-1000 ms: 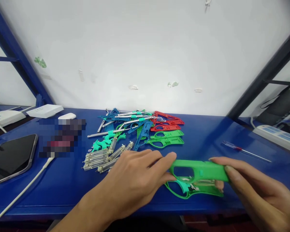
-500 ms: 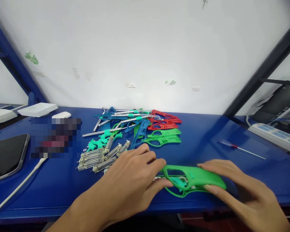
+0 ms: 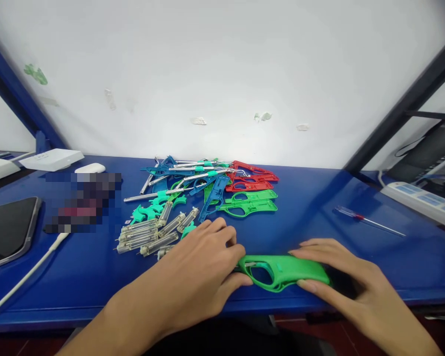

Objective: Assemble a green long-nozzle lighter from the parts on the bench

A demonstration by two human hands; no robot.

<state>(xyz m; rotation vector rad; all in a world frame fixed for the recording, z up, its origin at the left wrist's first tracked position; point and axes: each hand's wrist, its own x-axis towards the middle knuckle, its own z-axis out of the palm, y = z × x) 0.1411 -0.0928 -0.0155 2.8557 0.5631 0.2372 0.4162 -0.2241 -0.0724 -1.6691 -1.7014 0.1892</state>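
Observation:
A green plastic handle shell [image 3: 282,271] lies flat near the front edge of the blue table [image 3: 319,207]. My right hand [image 3: 348,282] lies over its right end, thumb below and fingers on top, pressing it together. My left hand [image 3: 203,269] grips its left end, where a metal tip shows between thumb and forefinger. Just behind my left hand lie several clear tube parts with metal ends [image 3: 148,236].
A pile of blue, red and green handle shells and metal rods [image 3: 211,185] sits mid-table. A red-handled screwdriver [image 3: 367,220] lies at right, a power strip [image 3: 422,202] beyond it. A phone [image 3: 3,230], a white cable [image 3: 25,277] and white boxes [image 3: 52,159] are at left.
The upper green shell, held raised above the lower half a second ago, has come down onto it; both hands now press the closed handle flat on the table.

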